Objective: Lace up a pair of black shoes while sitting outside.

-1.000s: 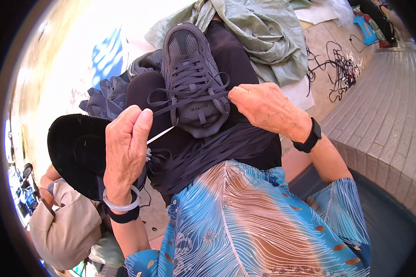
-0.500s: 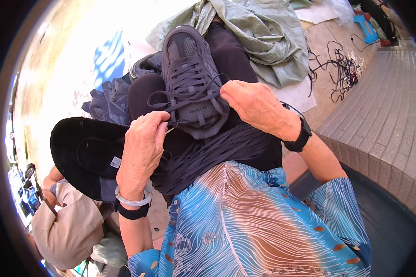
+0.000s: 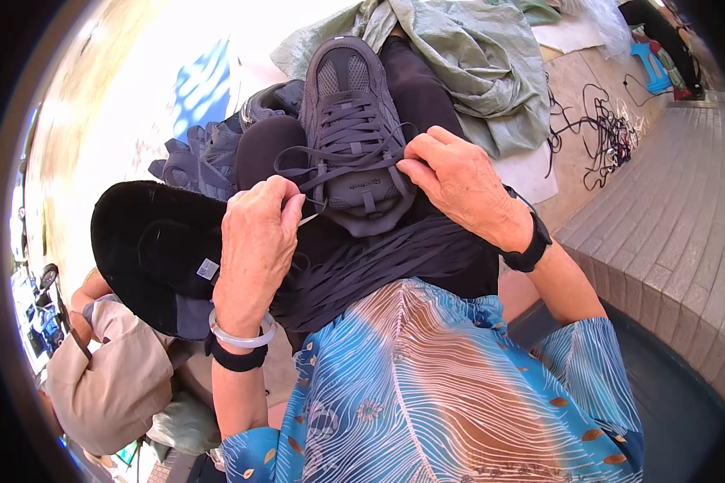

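A dark grey sneaker lies on my lap, toe pointing away, with flat dark shoelaces criss-crossed over its tongue. My left hand is closed in a pinch beside the left of the shoe's opening, at a dark lace. A thin pale pointed piece sticks out by its thumb; its kind is unclear. At the right eyelets, my right hand pinches a lace between thumb and fingers. A loose lace loop curves out on the shoe's left. A thick bundle of dark laces lies across my lap.
More grey shoes lie beyond my left knee. A black cap is beside my left arm, a person in beige clothing below it. A grey-green sheet lies ahead; tangled cords and a slatted ledge are right.
The view has shifted slightly, so the shoe and both hands appear further right. My right hand's fingers have bent a little more at the lace; the left hand keeps its pinch.
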Tool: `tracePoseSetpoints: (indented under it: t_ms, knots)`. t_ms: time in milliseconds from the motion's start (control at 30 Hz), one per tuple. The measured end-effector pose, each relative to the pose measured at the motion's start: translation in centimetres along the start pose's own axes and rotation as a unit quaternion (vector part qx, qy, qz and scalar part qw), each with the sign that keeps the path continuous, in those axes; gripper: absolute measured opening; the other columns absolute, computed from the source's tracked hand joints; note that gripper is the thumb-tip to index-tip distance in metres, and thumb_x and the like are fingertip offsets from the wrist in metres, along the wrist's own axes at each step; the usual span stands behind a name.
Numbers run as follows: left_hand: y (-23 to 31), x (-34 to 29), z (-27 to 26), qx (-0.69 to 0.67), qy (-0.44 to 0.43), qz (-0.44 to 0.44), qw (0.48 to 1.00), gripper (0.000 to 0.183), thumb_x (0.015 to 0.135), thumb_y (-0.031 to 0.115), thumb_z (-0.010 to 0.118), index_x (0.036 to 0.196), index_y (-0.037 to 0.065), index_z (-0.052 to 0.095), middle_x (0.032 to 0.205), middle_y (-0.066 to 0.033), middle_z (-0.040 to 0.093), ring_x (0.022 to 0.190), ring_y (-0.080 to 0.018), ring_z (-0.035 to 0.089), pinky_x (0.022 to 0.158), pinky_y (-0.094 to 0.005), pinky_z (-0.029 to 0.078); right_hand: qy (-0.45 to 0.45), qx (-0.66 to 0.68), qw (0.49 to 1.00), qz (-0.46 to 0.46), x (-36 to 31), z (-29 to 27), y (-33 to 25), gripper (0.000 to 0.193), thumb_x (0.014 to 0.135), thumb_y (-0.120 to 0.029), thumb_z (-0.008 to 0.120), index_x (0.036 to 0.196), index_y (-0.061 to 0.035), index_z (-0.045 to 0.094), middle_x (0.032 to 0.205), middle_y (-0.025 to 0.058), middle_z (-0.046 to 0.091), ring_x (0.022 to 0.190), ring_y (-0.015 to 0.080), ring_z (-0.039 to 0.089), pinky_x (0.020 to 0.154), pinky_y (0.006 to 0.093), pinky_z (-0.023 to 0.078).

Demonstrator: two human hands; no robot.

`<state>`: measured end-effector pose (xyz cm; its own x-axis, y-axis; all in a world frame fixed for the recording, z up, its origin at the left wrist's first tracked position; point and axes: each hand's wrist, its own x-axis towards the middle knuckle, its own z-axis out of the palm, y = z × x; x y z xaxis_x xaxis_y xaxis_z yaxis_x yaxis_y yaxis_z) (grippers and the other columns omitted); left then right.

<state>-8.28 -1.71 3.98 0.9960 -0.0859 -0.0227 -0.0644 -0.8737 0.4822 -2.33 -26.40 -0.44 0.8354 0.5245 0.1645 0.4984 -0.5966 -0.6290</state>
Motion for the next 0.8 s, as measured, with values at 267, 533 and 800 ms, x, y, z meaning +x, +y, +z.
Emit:
tracePoseSetpoints:
  t_ms: [267,533,800]
  knots:
    - [-0.4,0.3,0.7,0.061,0.023,0.041,0.997,0.011,0.091,0.010,0.061,0.092,0.000,0.062,0.079,-0.0168,0.063,0.074,-0.0359,0.059,0.073,-0.0424,0.047,0.053,-0.038,0.998,-0.028,-0.4,1.4,-0.3,0.010,0.083,-0.009,0.070,0.085,-0.0048,0.062,0.081,0.0092,0.057,0.076,0.0284,0.058,0.070,0.0367,0.044]
    - [-0.5,1.0,1.3,-0.014,0.078,-0.011,0.997,0.013,0.093,0.012,0.061,0.091,-0.001,0.062,0.075,-0.0156,0.063,0.070,-0.0337,0.060,0.067,-0.0398,0.046,0.119,-0.101,0.986,-0.053,-1.4,0.0,-1.6,0.025,0.073,-0.022,0.078,0.081,-0.0077,0.060,0.082,0.0060,0.051,0.081,0.0255,0.053,0.074,0.0381,0.040]
    - [-0.3,1.0,1.1,-0.071,0.037,-0.052,0.995,0.010,0.089,0.008,0.065,0.092,-0.002,0.062,0.075,-0.0101,0.064,0.068,-0.0193,0.061,0.065,-0.0305,0.048,0.056,-0.143,0.988,-0.033,-1.4,1.5,-1.7,0.021,0.078,-0.017,0.073,0.083,-0.0043,0.057,0.082,0.0104,0.050,0.078,0.0275,0.055,0.070,0.0380,0.044]
